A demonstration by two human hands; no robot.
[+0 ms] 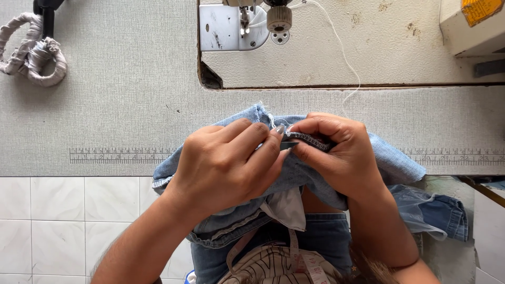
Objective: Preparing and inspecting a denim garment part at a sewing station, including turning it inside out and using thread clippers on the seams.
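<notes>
Left hand (pixel 223 168) pinched on a small dark tool (pixel 289 145), right hand (pixel 336 152) clamped on the seam of the blue denim garment (pixel 392 160) held over the table edge (pixel 105 131), below the sewing machine (pixel 236 26)

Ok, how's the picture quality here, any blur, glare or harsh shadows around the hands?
Head view: even, soft light, with no harsh shadows on the grey table. The left hand, right hand and denim garment are sharp, with stitching visible. No strong glare, only a mild sheen on the sewing machine's metal plate. The straight table edges bow slightly, hinting at wide-angle distortion.
</notes>
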